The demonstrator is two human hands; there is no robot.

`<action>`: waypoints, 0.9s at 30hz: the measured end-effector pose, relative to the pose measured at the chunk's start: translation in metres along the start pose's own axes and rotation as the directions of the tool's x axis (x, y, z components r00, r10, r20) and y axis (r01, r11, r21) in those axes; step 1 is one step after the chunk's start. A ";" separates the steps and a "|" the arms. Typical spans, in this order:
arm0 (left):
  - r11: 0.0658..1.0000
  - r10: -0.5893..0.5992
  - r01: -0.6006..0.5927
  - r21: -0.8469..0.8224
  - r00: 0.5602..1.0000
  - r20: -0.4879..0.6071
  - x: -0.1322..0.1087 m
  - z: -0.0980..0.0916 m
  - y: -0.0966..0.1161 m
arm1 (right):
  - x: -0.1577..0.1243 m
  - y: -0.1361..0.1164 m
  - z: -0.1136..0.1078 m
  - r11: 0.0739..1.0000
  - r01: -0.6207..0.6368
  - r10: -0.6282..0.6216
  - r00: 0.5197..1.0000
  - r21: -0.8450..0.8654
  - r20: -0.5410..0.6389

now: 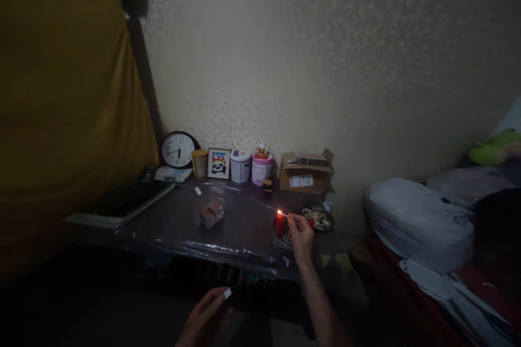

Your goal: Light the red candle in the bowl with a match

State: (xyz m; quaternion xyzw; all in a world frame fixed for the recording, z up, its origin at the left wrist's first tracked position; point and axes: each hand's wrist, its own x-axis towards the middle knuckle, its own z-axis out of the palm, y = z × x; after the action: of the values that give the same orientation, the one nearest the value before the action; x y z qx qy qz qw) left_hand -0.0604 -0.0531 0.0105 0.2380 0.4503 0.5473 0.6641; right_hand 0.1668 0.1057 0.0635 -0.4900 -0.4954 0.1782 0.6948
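Note:
My right hand point(301, 232) is closed in a pinch on a thin matchstick point(284, 214). The far end of the matchstick meets a small bright flame point(279, 211) at the top of a red candle point(279, 224). Upright, the candle stands in a round dish point(280, 243) with small pale bits in it, partly hidden by my hand. Below the table's front edge, my left hand point(208, 312) is closed on a small box, apparently a matchbox point(227, 293), whose white end shows. Beside my right hand, a round tin point(330, 225) holds many matchsticks point(315, 217).
Wrapped matchboxes point(212, 213) and a white eraser-like piece point(198, 191) lie on the dark table point(244, 217). Along the wall stand a clock point(178, 150), a panda picture point(218, 164), tubs point(240, 167) and a cardboard box point(307, 178). White bags point(419, 222) lie at right.

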 end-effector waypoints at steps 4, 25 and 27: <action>1.000 -0.012 0.012 -0.002 1.000 0.029 0.006 -0.004 -0.002 | 0.000 0.001 0.001 1.000 0.003 -0.003 1.000 -0.007 -0.012; 1.000 -0.020 0.020 -0.014 0.999 0.045 0.008 -0.006 -0.003 | 0.002 0.002 -0.001 1.000 -0.005 0.005 1.000 -0.008 -0.005; 0.999 -0.051 0.051 0.001 0.997 0.057 0.010 -0.008 -0.003 | 0.003 0.003 -0.001 1.000 0.000 -0.001 1.000 -0.006 -0.009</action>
State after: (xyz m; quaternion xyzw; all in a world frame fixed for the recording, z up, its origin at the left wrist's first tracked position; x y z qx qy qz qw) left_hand -0.0656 -0.0457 0.0010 0.2418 0.4371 0.5232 0.6904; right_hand 0.1693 0.1088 0.0624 -0.4929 -0.4930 0.1743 0.6954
